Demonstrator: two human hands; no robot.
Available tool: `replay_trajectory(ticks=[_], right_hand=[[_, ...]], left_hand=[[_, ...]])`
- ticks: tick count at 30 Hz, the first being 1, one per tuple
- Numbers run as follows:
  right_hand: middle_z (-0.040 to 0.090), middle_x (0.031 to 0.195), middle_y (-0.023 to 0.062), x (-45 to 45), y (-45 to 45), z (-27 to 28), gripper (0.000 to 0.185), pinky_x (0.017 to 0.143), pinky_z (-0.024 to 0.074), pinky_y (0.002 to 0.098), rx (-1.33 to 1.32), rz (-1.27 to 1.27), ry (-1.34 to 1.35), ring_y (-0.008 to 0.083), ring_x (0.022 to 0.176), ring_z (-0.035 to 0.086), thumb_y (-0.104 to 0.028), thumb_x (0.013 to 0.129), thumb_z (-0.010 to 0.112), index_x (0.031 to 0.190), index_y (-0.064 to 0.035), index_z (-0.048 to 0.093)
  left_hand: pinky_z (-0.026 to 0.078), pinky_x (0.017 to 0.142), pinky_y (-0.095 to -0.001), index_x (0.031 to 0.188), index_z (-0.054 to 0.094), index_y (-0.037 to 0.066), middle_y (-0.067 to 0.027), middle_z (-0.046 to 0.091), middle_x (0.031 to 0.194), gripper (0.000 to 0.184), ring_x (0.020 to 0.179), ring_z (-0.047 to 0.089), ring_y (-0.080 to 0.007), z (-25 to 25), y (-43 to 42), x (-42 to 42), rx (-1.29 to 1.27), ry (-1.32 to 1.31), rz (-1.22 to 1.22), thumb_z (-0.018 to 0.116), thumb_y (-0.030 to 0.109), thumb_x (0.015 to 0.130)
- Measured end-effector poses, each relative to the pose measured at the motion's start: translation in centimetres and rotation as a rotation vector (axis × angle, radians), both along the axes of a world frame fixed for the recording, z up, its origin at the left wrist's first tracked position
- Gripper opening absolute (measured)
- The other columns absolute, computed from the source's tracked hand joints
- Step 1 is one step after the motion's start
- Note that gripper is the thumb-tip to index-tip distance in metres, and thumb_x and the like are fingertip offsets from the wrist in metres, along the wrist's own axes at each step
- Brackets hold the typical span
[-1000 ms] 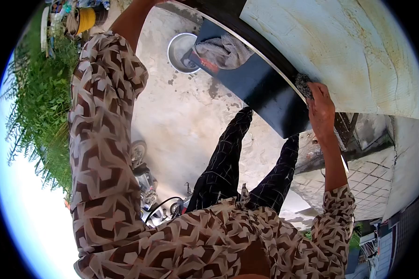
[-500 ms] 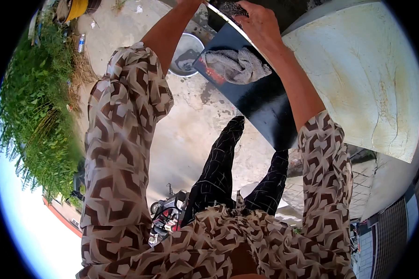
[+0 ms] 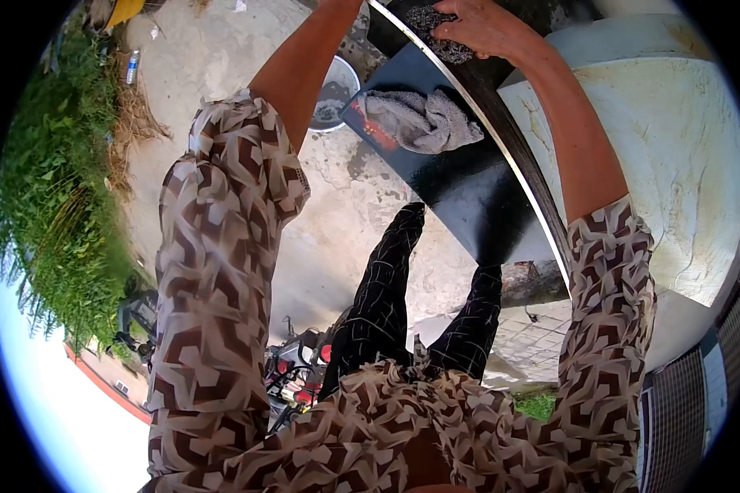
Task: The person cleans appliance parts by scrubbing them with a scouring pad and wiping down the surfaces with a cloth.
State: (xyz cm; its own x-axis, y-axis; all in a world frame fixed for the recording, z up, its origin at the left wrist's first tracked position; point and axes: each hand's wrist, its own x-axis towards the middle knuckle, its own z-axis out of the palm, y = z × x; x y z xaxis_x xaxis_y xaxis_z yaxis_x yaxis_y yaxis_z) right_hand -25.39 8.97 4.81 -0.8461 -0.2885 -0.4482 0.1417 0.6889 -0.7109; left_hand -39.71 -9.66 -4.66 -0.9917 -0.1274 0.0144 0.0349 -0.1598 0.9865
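My right hand (image 3: 489, 31) is closed around a dark, curly scouring pad (image 3: 442, 39). The pad rests against a blackened panel (image 3: 495, 97) with a thin white curved edge, held up in front of me. Only my left forearm (image 3: 316, 57) shows, reaching to the top border near that edge; the hand itself is cut off. Below the panel, a crumpled grey towel (image 3: 423, 121) lies on a glossy dark tabletop (image 3: 460, 193) with a red pattern at one corner.
A bucket (image 3: 335, 92) with greyish water stands left of the tabletop on concrete ground (image 3: 329, 205). To the right is a large pale stained surface (image 3: 633, 156). Green plants (image 3: 57, 189), a plastic bottle (image 3: 131, 67) and a parked motorbike (image 3: 296, 370) are farther off.
The white-edged panel has shifted so that its edge now runs down to my right sleeve. My right hand and forearm have moved right with the pad, more of which shows.
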Motion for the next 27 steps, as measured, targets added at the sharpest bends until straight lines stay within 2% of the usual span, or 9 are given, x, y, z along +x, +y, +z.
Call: replay_trajectory(ticks=[1, 4, 7, 11, 14, 17, 21, 25, 27], right_hand=[[0.063, 0.071, 0.0265, -0.4, -0.4, 0.4, 0.021, 0.066, 0.0512, 0.0441, -0.055, -0.090, -0.044, 0.0376, 0.070, 0.065, -0.016, 0.076, 0.059, 0.075, 0.0035, 0.066], [0.062, 0.065, 0.0240, -3.8, -4.1, -6.3, 0.019, 0.060, 0.0505, 0.0444, 0.011, -0.291, 0.772, 0.0354, 0.062, 0.064, -0.016, 0.075, 0.061, 0.070, 0.0018, 0.067], [0.062, 0.063, 0.0222, -4.5, -4.9, -4.5, 0.018, 0.060, 0.0497, 0.0447, -0.120, -0.334, 0.378, 0.0361, 0.061, 0.063, -0.015, 0.073, 0.062, 0.068, 0.0012, 0.066], [0.061, 0.066, 0.0240, -1.2, -0.9, -3.3, 0.016, 0.062, 0.0499, 0.0459, -0.030, 0.036, 0.340, 0.0371, 0.065, 0.064, -0.013, 0.072, 0.061, 0.069, 0.0018, 0.066], [0.062, 0.070, 0.0252, -1.3, 0.5, -2.8, 0.018, 0.064, 0.0509, 0.0462, 0.048, 0.104, 0.241, 0.0382, 0.069, 0.065, -0.015, 0.071, 0.062, 0.072, 0.0019, 0.068], [0.063, 0.074, 0.0261, -5.6, -2.2, -5.7, 0.021, 0.067, 0.0519, 0.0471, 0.039, -0.233, 0.509, 0.0404, 0.074, 0.065, -0.017, 0.070, 0.063, 0.076, 0.0019, 0.069], [0.066, 0.079, 0.0248, -5.0, -5.4, -2.3, 0.021, 0.070, 0.0526, 0.0473, 0.054, -0.452, 0.187, 0.0396, 0.078, 0.066, -0.016, 0.070, 0.063, 0.079, -0.0001, 0.071], [0.067, 0.079, 0.0223, -3.0, -1.8, -3.5, 0.018, 0.067, 0.0523, 0.0460, -0.020, 0.006, 0.318, 0.0376, 0.076, 0.066, -0.015, 0.070, 0.062, 0.078, -0.0019, 0.072], [0.067, 0.078, 0.0215, -2.1, -0.4, -2.5, 0.017, 0.065, 0.0519, 0.0452, -0.070, 0.114, 0.214, 0.0371, 0.074, 0.066, -0.014, 0.070, 0.062, 0.077, -0.0020, 0.071]], left_hand=[[0.039, 0.059, -0.0280, 0.100, 0.063, 0.002, -0.0041, 0.059, 0.083, 0.026, 0.064, 0.044, -0.0108, -0.6, -0.2, -0.4, 0.130, -0.070, -0.018, 0.041, -0.001, 0.086], [0.040, 0.056, -0.0293, 0.099, 0.064, 0.001, -0.0050, 0.059, 0.081, 0.031, 0.062, 0.045, -0.0123, 2.9, 0.9, 2.2, -0.347, 0.068, -0.014, 0.038, -0.003, 0.083], [0.042, 0.055, -0.0305, 0.101, 0.063, 0.001, -0.0069, 0.059, 0.080, 0.035, 0.061, 0.049, -0.0147, 3.2, 0.8, 2.4, -0.643, 0.215, 0.028, 0.035, -0.005, 0.080], [0.044, 0.059, -0.0313, 0.101, 0.063, 0.001, -0.0091, 0.061, 0.080, 0.036, 0.063, 0.053, -0.0175, 3.3, 0.6, 2.4, -0.681, 0.203, 0.015, 0.035, -0.006, 0.078], [0.045, 0.059, -0.0320, 0.101, 0.063, 0.001, -0.0093, 0.062, 0.081, 0.037, 0.063, 0.054, -0.0179, 3.0, 0.9, 2.2, -0.644, 0.186, 0.015, 0.035, -0.007, 0.078], [0.045, 0.059, -0.0318, 0.100, 0.063, 0.001, -0.0085, 0.061, 0.080, 0.038, 0.063, 0.054, -0.0174, 2.7, 0.6, 2.6, -0.677, 0.246, 0.007, 0.035, -0.008, 0.077], [0.044, 0.058, -0.0309, 0.100, 0.064, 0.001, -0.0080, 0.061, 0.080, 0.037, 0.063, 0.053, -0.0164, 2.8, 0.7, 2.0, -0.534, 0.151, -0.029, 0.036, -0.010, 0.077], [0.042, 0.057, -0.0292, 0.100, 0.063, 0.000, -0.0083, 0.060, 0.081, 0.034, 0.063, 0.050, -0.0143, 1.8, 0.3, 1.5, -0.664, 0.189, -0.006, 0.038, -0.008, 0.079], [0.041, 0.057, -0.0283, 0.100, 0.064, 0.000, -0.0075, 0.060, 0.082, 0.035, 0.063, 0.049, -0.0135, 1.2, 0.6, 1.2, -0.411, 0.099, -0.029, 0.037, -0.009, 0.079]])
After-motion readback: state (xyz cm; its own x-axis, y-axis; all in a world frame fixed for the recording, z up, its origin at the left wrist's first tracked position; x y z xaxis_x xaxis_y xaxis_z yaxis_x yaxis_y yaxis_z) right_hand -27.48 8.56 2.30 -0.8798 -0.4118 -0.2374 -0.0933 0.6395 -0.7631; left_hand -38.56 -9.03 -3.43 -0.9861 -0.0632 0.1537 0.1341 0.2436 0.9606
